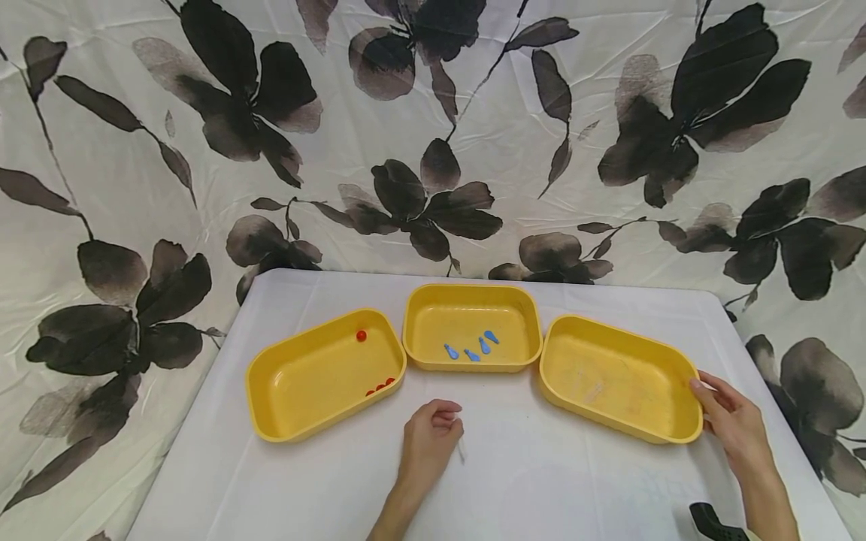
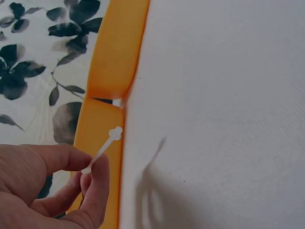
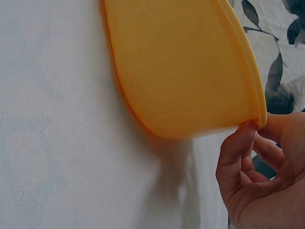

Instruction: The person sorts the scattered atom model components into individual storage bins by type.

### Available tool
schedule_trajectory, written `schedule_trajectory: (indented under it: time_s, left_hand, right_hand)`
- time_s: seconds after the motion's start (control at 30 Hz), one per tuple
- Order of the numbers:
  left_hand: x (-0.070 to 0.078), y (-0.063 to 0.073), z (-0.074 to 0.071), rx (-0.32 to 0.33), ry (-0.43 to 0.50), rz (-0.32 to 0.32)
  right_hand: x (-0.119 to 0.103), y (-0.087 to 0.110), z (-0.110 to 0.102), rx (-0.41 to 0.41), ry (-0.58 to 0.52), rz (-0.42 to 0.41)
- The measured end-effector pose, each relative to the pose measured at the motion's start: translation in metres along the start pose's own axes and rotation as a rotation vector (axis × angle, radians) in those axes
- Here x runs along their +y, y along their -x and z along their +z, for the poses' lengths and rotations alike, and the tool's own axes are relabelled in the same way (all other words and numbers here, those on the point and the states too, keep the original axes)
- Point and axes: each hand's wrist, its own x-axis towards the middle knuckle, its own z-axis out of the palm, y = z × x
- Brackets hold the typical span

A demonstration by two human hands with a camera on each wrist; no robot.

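Between thumb and fingertips, my left hand pinches a small thin white plastic stick with a knobbed, lobed end. It is held above the table, in front of the trays. At the far right, my right hand grips the rim of the right yellow tray, its thumb and fingers on either side of the edge in the right wrist view. Some faint, clear or whitish small pieces lie in that tray, too indistinct to tell apart.
The middle yellow tray holds several small blue drop-shaped pieces. In the left yellow tray are several red balls. A black object shows at the white table's front right. Floral cloth hangs behind.
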Motion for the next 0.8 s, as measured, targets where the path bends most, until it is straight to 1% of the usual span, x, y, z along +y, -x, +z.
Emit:
schedule_trajectory:
  time_s: [0.13,0.47,0.8]
  left_hand:
    - [0.004,-0.002,0.001,-0.013,0.018,0.006]
    - [0.015,-0.013,0.006,-0.066,0.05,0.017]
    - [0.028,-0.021,0.012,-0.079,0.16,0.049]
  right_hand:
    - [-0.001,-0.001,0.001,0.01,0.008,0.006]
    - [-0.002,-0.001,0.001,0.01,0.011,-0.005]
    - [-0.002,-0.001,0.0,0.004,0.005,-0.004]
